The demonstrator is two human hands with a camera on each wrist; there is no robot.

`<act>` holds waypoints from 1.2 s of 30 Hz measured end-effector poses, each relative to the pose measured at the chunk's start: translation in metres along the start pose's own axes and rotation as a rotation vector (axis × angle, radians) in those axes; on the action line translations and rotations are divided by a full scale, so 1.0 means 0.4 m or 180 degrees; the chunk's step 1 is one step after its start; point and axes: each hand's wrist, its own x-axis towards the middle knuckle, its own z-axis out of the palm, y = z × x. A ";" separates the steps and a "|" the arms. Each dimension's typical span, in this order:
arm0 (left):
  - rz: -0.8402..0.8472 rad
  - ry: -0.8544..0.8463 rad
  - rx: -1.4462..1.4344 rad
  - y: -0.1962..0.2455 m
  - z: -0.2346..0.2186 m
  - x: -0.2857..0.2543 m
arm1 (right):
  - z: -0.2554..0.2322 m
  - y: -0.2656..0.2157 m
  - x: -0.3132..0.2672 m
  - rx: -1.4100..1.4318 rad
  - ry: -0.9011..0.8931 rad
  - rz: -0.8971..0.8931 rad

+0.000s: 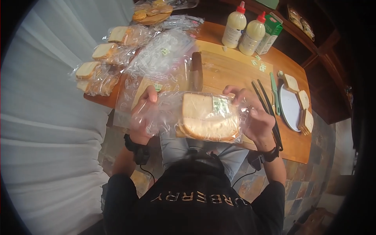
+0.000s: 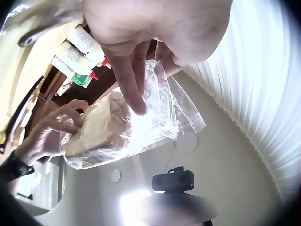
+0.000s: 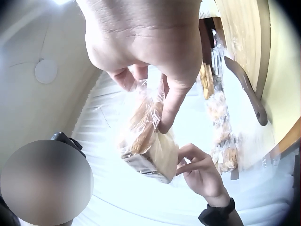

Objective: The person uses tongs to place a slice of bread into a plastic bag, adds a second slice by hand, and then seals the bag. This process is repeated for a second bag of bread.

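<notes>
A sliced-bread sandwich (image 1: 211, 117) sits inside a clear plastic bag (image 1: 166, 113), held up over the near edge of the table. A green and white label (image 1: 221, 106) shows on the bag. My left hand (image 1: 143, 115) pinches the loose, crinkled end of the bag, fingers and thumb pressing the film in the left wrist view. At the bread end, my right hand (image 1: 256, 117) grips the bag, its thumb and fingers on either side in the right wrist view. Part of the bread's underside is hidden in the head view.
Bagged sandwiches (image 1: 103, 51) lie in a row at the left. Empty bags (image 1: 164, 53) are stacked beside a wooden board (image 1: 223, 72). Two sauce bottles (image 1: 235, 29) and a green carton (image 1: 270, 33) stand behind. Bread slices (image 1: 303, 100) surround a white plate (image 1: 289, 109) at right, near black tongs (image 1: 268, 105).
</notes>
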 end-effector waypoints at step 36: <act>0.0632 0.2621 0.2846 0.699 -0.392 0.452 | 0.120 0.211 0.933 -0.2155 0.1188 -0.0104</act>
